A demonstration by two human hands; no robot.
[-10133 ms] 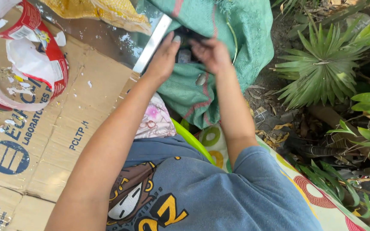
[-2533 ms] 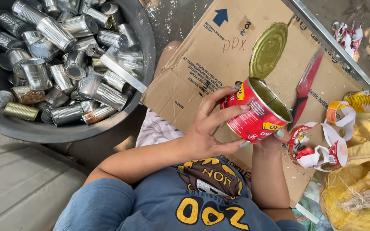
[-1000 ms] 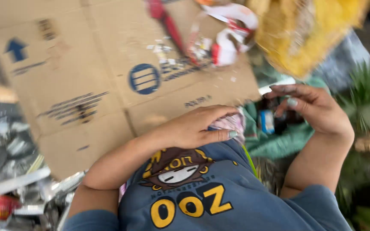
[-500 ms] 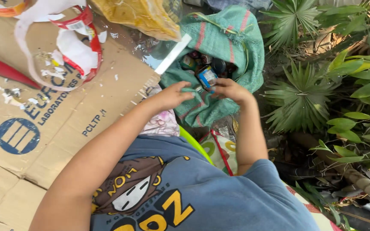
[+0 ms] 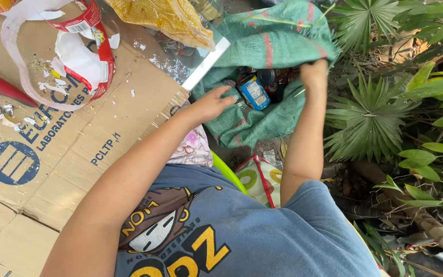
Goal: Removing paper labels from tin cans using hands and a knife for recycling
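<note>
A green woven sack [image 5: 278,36] lies open on the ground ahead of me. Inside its mouth sit a blue-labelled tin can [image 5: 255,92] and a few darker cans [image 5: 267,77]. My right hand [image 5: 314,74] grips the sack's right edge and holds it up. My left hand [image 5: 211,102] hovers at the sack's left edge with its fingers spread, holding nothing, a short way from the blue-labelled can.
Flattened cardboard [image 5: 78,154] covers the ground on the left, with torn red and white label strips [image 5: 78,46] on it. A yellow mesh bag [image 5: 165,18] and a pale flat bar [image 5: 206,64] lie near the sack. Spiky palm plants [image 5: 375,113] crowd the right.
Earlier I held a red can over the cardboard near a tub of cans. The view swung to the sack. My right hand now lifts its edge and my left hand has drawn back.
</note>
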